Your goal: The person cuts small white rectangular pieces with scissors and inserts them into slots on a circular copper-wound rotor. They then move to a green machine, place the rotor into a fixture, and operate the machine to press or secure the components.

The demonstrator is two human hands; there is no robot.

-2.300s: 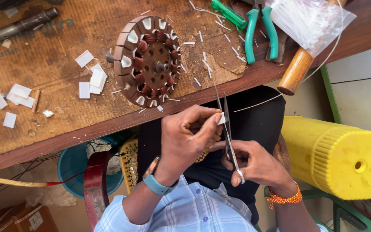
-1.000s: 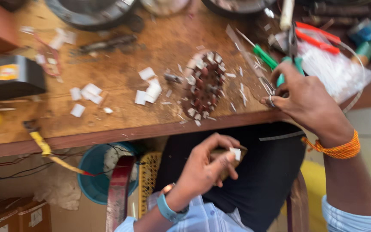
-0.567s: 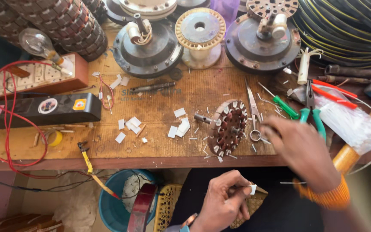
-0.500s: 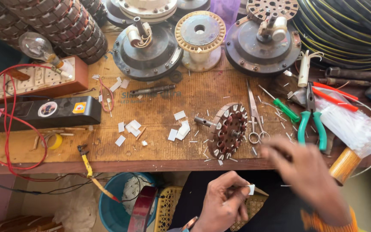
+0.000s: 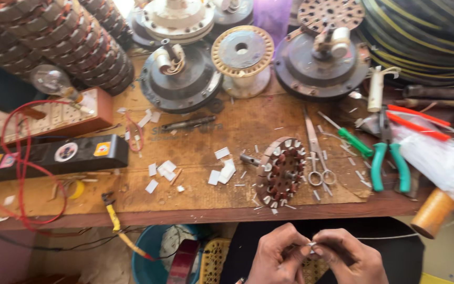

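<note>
Both hands, left hand (image 5: 277,255) and right hand (image 5: 350,257), pinch a small white paper slip (image 5: 311,244) between fingertips (light, flimsy, best held by its edges). The slotted stator core (image 5: 280,171) lies at twelve o'clock, scissors (image 5: 315,152) beside it.

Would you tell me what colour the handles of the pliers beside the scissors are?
Green, best seen in the head view: pliers, right of the scissors.

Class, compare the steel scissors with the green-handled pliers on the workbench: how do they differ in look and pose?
The steel scissors are bare metal all over, slim, with small ring handles; the green-handled pliers have thick green grips. The scissors lie beside the round slotted stator core; the pliers lie further right, by the clear plastic bag. Both lie flat, handles toward the bench's near edge.
</note>
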